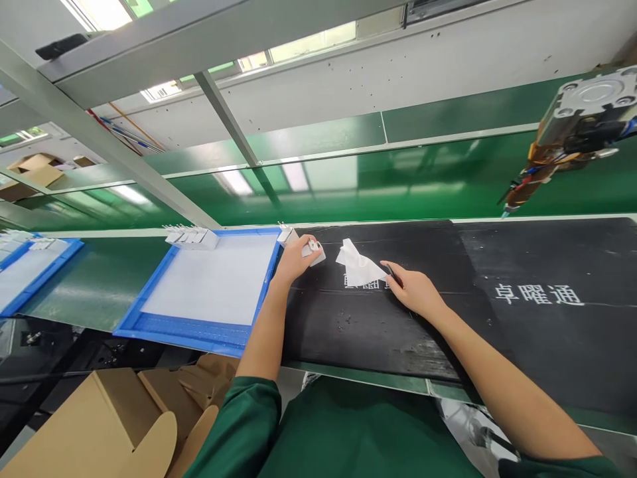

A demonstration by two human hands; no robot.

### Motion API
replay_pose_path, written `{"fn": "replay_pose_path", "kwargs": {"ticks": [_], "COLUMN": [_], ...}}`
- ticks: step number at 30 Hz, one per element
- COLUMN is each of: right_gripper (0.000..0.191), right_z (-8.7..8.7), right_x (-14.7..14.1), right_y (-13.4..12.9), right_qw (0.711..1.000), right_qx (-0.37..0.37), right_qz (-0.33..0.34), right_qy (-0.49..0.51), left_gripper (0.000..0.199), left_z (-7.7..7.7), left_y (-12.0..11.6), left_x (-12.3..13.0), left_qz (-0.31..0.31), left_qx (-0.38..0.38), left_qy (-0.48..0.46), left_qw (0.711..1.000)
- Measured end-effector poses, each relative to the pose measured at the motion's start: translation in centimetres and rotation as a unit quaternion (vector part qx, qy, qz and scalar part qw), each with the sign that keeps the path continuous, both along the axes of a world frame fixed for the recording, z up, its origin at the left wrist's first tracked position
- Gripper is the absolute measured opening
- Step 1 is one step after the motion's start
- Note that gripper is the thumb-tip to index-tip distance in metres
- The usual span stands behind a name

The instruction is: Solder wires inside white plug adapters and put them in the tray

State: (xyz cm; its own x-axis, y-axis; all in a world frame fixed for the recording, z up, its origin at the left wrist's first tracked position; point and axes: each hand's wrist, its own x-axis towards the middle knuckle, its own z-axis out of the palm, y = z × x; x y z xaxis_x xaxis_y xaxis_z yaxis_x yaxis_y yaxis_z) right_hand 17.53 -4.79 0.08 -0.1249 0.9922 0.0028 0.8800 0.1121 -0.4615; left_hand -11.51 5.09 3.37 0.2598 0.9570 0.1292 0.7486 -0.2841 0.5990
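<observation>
My left hand (294, 260) is closed around a white plug adapter (315, 251) at the left end of the black mat. Just behind that hand, at the corner of the blue-edged tray, another white adapter (287, 235) stands with its metal pins up. My right hand (415, 290) grips a slim black tool (394, 274), pen-like in shape; its exact kind is hard to make out. A crumpled white cloth (359, 265) lies on the mat between my hands, its right corner close to my right fingertips.
A tray with blue edges (199, 335) lies to the left, with several white adapters (192, 238) lined up at its back corner. Black mats (537, 345) cover the bench. A machine head with a nozzle (527, 186) hangs at the right. Cardboard boxes (99, 425) stand below left.
</observation>
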Motion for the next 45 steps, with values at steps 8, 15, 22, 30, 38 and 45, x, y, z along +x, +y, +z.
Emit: {"fn": "replay_pose_path", "kwargs": {"ticks": [8, 15, 22, 30, 38, 45], "right_gripper": [0.046, 0.046, 0.046, 0.046, 0.046, 0.048], "right_z": [0.3, 0.5, 0.6, 0.3, 0.0, 0.1], "right_x": [-0.3, -0.4, -0.5, -0.6, -0.3, -0.5], "right_y": [-0.1, -0.1, -0.2, -0.1, -0.1, -0.1], "right_qw": [1.000, 1.000, 0.999, 0.999, 0.999, 0.999], "right_qx": [-0.022, -0.019, -0.028, -0.023, -0.020, -0.025], "right_qz": [0.007, 0.014, 0.017, 0.023, 0.024, 0.028], "right_qy": [-0.009, -0.007, -0.012, -0.006, -0.013, -0.023], "left_gripper": [0.029, 0.044, 0.053, 0.046, 0.048, 0.095], "left_z": [-1.2, -0.3, -1.5, -2.6, -3.0, -3.2], "left_y": [-0.6, -1.5, -1.2, -1.0, -0.4, 1.9], "left_x": [1.4, 3.6, 4.4, 5.0, 3.9, 0.9], "left_qz": [0.030, 0.098, 0.144, 0.155, 0.190, 0.265], "left_qx": [0.015, -0.020, 0.015, 0.075, 0.180, 0.149], "left_qy": [0.077, 0.229, 0.227, 0.244, 0.243, 0.176], "left_qw": [0.996, 0.968, 0.963, 0.954, 0.934, 0.936]}}
